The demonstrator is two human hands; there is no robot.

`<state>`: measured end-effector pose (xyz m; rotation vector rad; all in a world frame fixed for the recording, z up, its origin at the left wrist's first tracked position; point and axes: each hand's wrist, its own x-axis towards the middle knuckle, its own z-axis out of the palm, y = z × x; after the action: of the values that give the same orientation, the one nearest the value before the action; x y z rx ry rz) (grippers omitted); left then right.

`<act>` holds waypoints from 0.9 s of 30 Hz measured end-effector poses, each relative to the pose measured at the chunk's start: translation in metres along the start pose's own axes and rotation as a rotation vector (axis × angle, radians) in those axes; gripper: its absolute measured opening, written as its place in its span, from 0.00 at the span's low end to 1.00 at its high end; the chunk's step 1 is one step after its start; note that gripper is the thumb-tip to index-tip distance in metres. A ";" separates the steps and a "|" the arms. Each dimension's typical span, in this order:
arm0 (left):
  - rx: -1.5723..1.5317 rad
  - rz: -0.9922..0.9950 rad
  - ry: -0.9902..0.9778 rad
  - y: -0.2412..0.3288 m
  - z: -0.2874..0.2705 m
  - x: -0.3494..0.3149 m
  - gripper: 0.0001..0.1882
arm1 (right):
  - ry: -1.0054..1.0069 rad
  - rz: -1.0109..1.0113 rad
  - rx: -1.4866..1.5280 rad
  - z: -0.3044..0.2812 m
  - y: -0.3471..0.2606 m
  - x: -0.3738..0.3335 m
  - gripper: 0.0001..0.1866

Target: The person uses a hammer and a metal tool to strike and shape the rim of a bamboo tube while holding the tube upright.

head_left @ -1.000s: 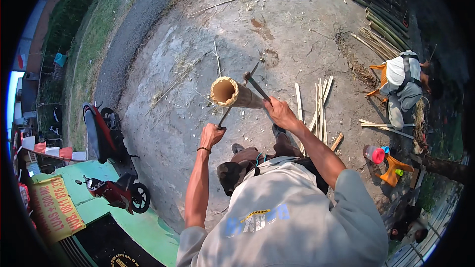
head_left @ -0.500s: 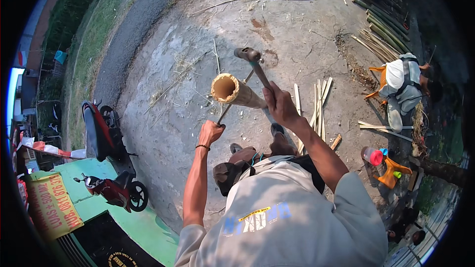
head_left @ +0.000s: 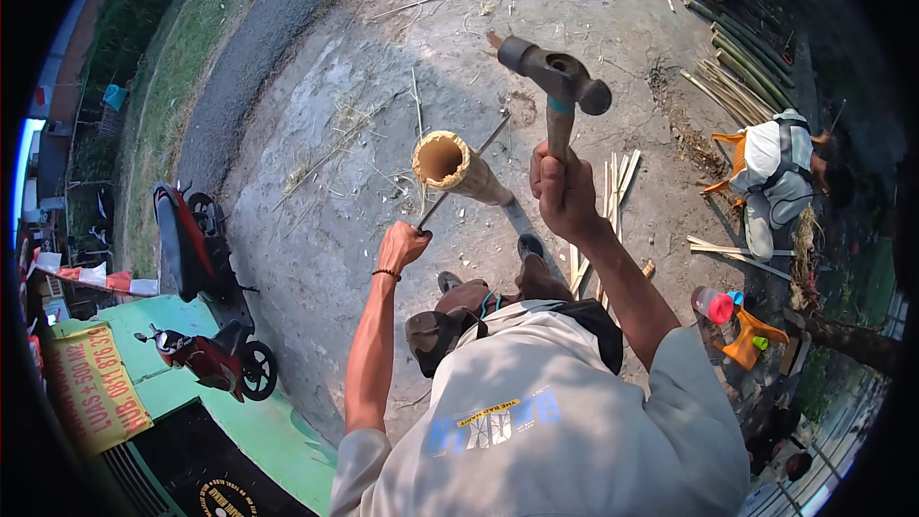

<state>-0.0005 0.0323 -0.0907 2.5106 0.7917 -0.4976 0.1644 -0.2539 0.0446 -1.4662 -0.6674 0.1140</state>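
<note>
Raised at my right is a hammer with a dark metal head and a light handle. My right hand is wrapped round its handle. In front of me stands a pale hollow tube, like bamboo, its upper rim ragged and frayed. My left hand, with a dark beaded bracelet at the wrist, is closed on one end of a long thin metal bar. The bar runs slantwise past the tube near its top, partly hidden by it. Whether it touches the tube I cannot tell. The hammer head is apart from both.
Split strips lie on the concrete at my right, with green poles beyond. A person in a white top sits bent over at the right. An orange stool and a red-lidded container are nearby. Two motorbikes stand left.
My right hand has lifted the hammer up and to the right, away from the tube. The bar's far end now shows further beyond the tube. My left hand has shifted slightly.
</note>
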 end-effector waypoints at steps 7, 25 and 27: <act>0.157 0.056 -0.059 -0.027 0.006 -0.009 0.22 | -0.183 0.482 -0.391 0.012 0.074 -0.009 0.26; 0.100 -0.037 0.016 0.012 -0.027 0.010 0.21 | -0.273 0.436 -0.377 0.003 0.075 0.001 0.28; 0.132 -0.013 -0.020 0.004 -0.019 0.000 0.20 | -0.209 0.356 -0.393 -0.002 0.014 0.012 0.25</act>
<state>0.0057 0.0390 -0.0735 2.6183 0.7925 -0.5961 0.1803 -0.2482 0.0356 -1.9637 -0.6118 0.4357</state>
